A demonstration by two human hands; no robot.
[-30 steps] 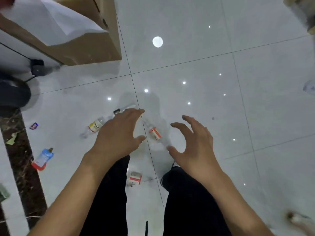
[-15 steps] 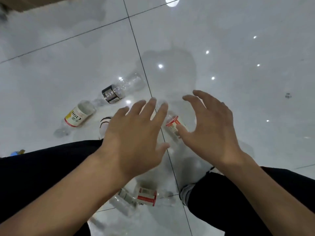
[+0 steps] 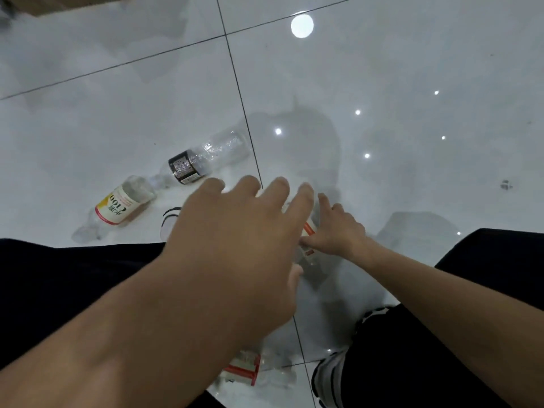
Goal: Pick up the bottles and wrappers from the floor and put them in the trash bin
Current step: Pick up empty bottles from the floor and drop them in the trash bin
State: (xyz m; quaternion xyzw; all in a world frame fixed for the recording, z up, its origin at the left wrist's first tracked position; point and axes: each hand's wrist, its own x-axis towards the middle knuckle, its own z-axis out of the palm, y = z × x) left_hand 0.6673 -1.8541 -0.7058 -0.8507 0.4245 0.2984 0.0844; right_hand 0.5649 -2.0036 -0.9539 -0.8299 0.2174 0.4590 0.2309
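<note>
Several clear plastic bottles lie on the white tiled floor. My right hand (image 3: 338, 231) is low on the floor, its fingers and thumb wrapped around a clear bottle with a red-and-white label (image 3: 309, 229); most of that bottle is hidden. My left hand (image 3: 235, 245) hovers higher, close to the camera, open with fingers spread and nothing in it. Left of it lie a bottle with a black label (image 3: 206, 160) and a bottle with a yellow-and-white label (image 3: 117, 207). Another red-labelled bottle (image 3: 244, 369) lies between my feet. No trash bin is in view.
My dark trouser legs fill the lower left and right. A striped shoe (image 3: 169, 222) shows by the left knee and another shoe (image 3: 329, 375) at the lower right. A cardboard box edge (image 3: 73, 4) is at the top left. A small dark speck (image 3: 505, 184) lies far right.
I have crouched lower and the floor is much nearer. My right hand dropped from hovering open onto the red-labelled bottle and closed around it. My left hand stays open above.
</note>
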